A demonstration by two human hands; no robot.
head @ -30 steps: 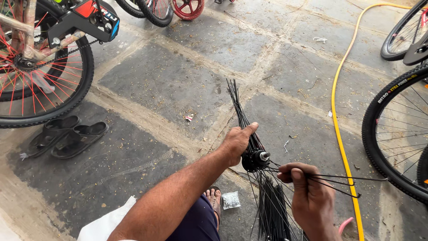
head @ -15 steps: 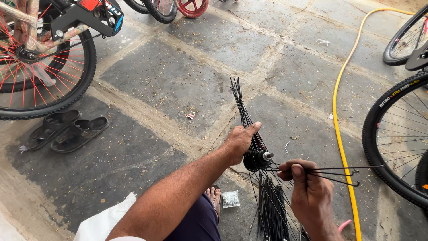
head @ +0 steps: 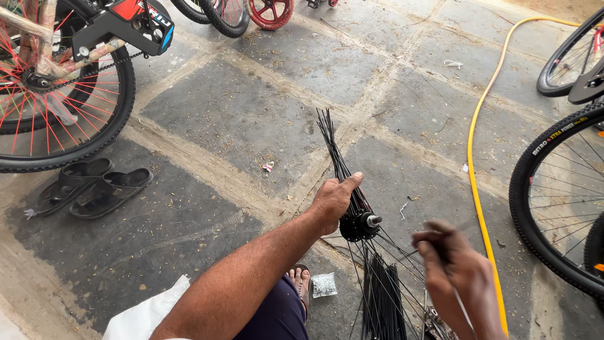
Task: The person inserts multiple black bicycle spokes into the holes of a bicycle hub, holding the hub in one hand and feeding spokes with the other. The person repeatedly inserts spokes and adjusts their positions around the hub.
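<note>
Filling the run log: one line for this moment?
left hand: grips hub with spokes | right hand: pinches a spoke, blurred | floor: sandals, hose

A small clear plastic packet (head: 324,284) lies flat on the stone floor (head: 239,119) near the bottom middle of the view, just right of a bare foot (head: 302,283); it is roughly square and holds a greyish mass of tiny bits. Farther off, toward the middle, a scrap of wrapper (head: 268,167) in white and red lies on the seam between two slabs. At the far left, a black plate (head: 129,22) on a bicycle carries a label in red, white and blue. At the right, a black tyre (head: 535,170) bears yellow and red printed lettering along its sidewall.
</note>
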